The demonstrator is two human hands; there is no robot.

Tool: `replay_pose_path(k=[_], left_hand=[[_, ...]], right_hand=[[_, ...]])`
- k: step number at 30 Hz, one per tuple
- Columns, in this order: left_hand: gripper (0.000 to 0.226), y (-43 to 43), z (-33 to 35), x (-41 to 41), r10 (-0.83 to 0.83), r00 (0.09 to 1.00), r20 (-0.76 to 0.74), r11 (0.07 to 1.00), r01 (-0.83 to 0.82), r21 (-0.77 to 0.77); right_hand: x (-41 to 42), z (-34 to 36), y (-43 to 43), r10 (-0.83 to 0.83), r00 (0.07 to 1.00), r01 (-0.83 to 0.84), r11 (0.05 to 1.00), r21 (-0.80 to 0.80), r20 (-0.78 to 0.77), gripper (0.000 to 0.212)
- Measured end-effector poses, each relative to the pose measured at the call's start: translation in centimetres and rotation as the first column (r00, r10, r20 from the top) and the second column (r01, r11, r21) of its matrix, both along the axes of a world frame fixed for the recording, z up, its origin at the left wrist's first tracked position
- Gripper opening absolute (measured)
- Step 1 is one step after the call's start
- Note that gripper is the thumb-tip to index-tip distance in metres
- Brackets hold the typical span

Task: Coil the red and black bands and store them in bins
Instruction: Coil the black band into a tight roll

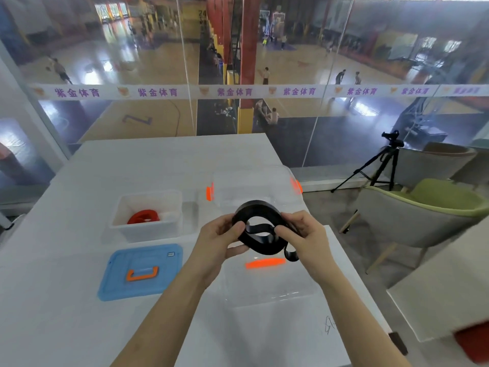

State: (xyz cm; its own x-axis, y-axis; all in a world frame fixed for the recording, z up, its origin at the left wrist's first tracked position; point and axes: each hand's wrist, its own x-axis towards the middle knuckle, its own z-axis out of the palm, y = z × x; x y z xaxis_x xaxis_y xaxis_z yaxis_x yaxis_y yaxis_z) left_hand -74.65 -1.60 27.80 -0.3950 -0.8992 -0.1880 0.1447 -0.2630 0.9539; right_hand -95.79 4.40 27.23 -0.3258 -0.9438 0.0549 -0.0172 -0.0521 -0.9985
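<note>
I hold a black band (pixel 258 207), wound into a loose coil, in the air above the white table (pixel 66 327). My left hand (pixel 221 238) pinches the coil's left side and my right hand (pixel 300 234) grips its right side; a short tail of band hangs below my right hand. A red band (pixel 144 217) lies coiled inside the small white bin (pixel 119 207) at the left. Behind the coil stands a clear bin with orange latches (pixel 277 181).
A blue lid with an orange handle (pixel 141 271) lies flat in front of the white bin. A clear lid with an orange handle (pixel 267 284) lies under my hands. The table's right edge, a green chair (pixel 423 205) and a tripod (pixel 381 165) are to the right.
</note>
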Motion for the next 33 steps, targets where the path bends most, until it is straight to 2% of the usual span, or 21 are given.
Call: replay_pose_path(k=[3,7,11,15,18,24,33], left_hand=[[0.024,-1.0,-0.1,1.5,-0.098,0.992,0.085,0.995,0.100,-0.024],[0.039,-2.0,0.4,2.8,-0.149,0.925,0.351,0.958,0.224,-0.182],[0.023,-1.9,0.9,3.0,-0.175,0.851,0.495,0.910,0.332,-0.249],[0.011,-1.6,1.3,3.2,-0.266,0.756,0.599,0.862,0.464,-0.204],[0.009,-1.3,1.2,3.4,-0.251,0.779,0.574,0.882,0.429,-0.196],[0.012,-0.8,1.1,4.3,-0.196,0.907,0.373,0.946,0.275,-0.171],[0.013,-0.8,-0.1,5.8,-0.230,0.948,0.219,0.960,0.257,-0.106]], right_hand=[[0.1,0.1,-0.2,0.013,1.000,-0.014,0.999,0.031,0.011,0.023],[0.7,0.2,-0.1,0.089,0.993,-0.080,0.992,0.101,-0.084,0.025],[1.3,0.8,0.1,0.173,0.974,-0.147,0.974,0.170,-0.149,0.025],[1.4,1.6,0.2,0.279,0.935,-0.223,0.943,0.249,-0.220,0.025],[1.7,1.8,0.1,0.302,0.922,-0.239,0.936,0.259,-0.240,0.025],[1.9,1.6,0.2,0.137,0.984,-0.126,0.987,0.101,-0.115,0.023],[3.6,1.0,0.4,0.061,0.998,-0.061,0.998,0.028,0.006,0.016]])
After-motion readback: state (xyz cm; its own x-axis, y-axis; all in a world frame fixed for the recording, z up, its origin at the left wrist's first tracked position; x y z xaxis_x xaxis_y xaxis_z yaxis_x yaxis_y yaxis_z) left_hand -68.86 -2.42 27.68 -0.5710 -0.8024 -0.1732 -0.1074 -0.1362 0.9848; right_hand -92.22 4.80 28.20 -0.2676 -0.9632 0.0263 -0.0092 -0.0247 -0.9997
